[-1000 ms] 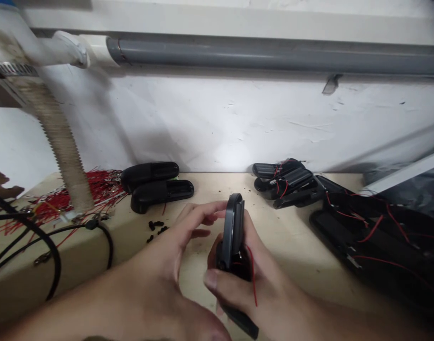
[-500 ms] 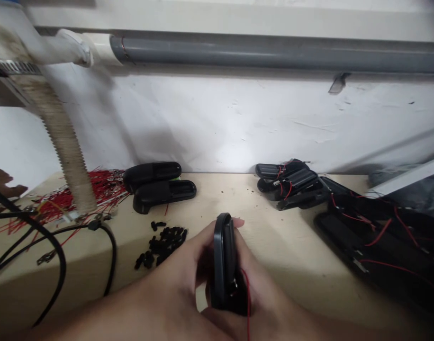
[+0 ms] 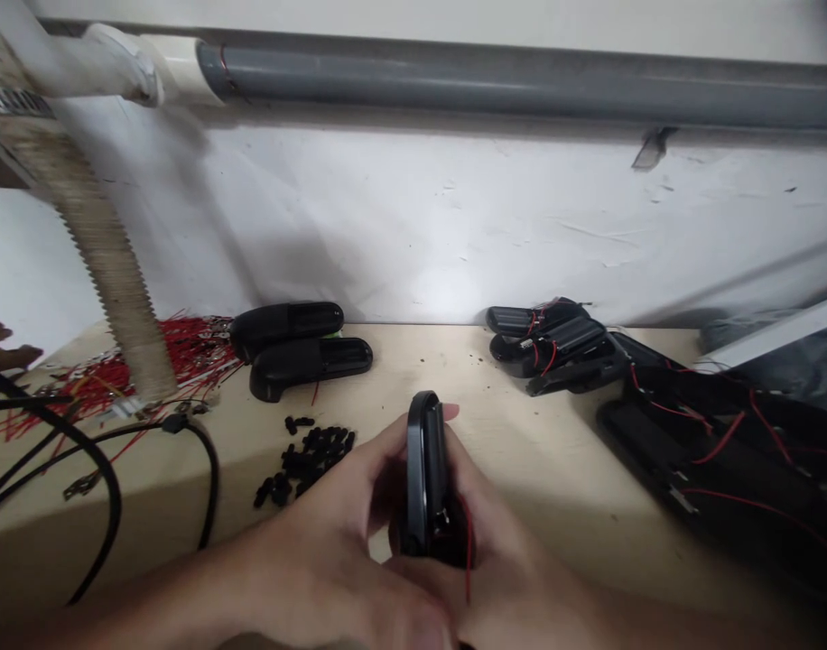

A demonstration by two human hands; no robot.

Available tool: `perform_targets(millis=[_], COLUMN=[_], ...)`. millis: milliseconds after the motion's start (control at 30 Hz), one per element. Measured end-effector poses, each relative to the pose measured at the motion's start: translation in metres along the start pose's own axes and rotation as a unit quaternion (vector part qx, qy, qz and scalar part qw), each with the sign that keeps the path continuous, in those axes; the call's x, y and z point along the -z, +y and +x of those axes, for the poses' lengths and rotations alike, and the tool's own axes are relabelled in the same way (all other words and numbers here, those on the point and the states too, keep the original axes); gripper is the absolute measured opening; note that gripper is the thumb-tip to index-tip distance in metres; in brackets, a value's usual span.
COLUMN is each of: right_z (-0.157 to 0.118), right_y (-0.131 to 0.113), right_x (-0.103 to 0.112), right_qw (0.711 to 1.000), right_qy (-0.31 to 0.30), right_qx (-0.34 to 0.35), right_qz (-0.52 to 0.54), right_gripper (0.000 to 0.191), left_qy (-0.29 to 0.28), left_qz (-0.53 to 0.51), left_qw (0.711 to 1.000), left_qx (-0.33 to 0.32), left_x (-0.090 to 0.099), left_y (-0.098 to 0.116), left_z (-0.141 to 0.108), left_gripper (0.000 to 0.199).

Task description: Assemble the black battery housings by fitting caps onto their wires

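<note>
Black housing [image 3: 422,474] upright over bench [image 3: 562,478], mid-handling, held in both hands. Left hand [image 3: 332,506] and right hand [image 3: 501,533] closed around it, fingers wrapped, no gap. Red wire [image 3: 468,551] hangs loose from its lower end. Black screws [image 3: 305,460] lie just beyond left hand.
</note>
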State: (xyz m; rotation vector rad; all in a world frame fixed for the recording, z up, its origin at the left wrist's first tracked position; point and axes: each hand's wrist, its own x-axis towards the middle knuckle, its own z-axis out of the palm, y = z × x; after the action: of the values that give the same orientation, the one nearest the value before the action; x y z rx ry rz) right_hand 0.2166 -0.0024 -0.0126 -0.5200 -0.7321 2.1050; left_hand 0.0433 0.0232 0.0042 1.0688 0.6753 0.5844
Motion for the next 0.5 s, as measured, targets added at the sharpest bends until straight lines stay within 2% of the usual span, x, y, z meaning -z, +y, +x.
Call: perform_targets(millis=[100,167,300,433,500], right_z=[0.000,0.000,0.000,0.002,0.002], right_y=[-0.007,-0.012,-0.015,-0.011,-0.007], right_x=[0.000,-0.001,-0.002,0.001,0.003], right_qw=[0.999,0.997,0.991,0.980,0.982], right_qy=[-0.018,-0.051,-0.097,-0.100,-0.087], right_qx=[-0.008,0.001,0.031,0.069,0.054], right_qz=[-0.046,-0.052,-0.089,-0.159,-0.159], right_gripper=[0.061,0.059,0.063,0.070,0.070], left_qy=[-0.008,-0.007,-0.022,-0.045,-0.057], left_qz=[0.032,0.022,-0.018,-0.026,-0.001], left_qw=[0.999,1.000,1.000,0.999,0.998], left_qx=[-0.017,-0.015,-0.007,0.009,0.002], left_x=[0.006,0.007,0.006,0.009,0.013], left_y=[0.006,0.009,0.011,0.009,0.006], left_z=[-0.001,0.000,0.001,0.000,-0.003], left_gripper=[0.067,0.051,0.060,0.067,0.075])
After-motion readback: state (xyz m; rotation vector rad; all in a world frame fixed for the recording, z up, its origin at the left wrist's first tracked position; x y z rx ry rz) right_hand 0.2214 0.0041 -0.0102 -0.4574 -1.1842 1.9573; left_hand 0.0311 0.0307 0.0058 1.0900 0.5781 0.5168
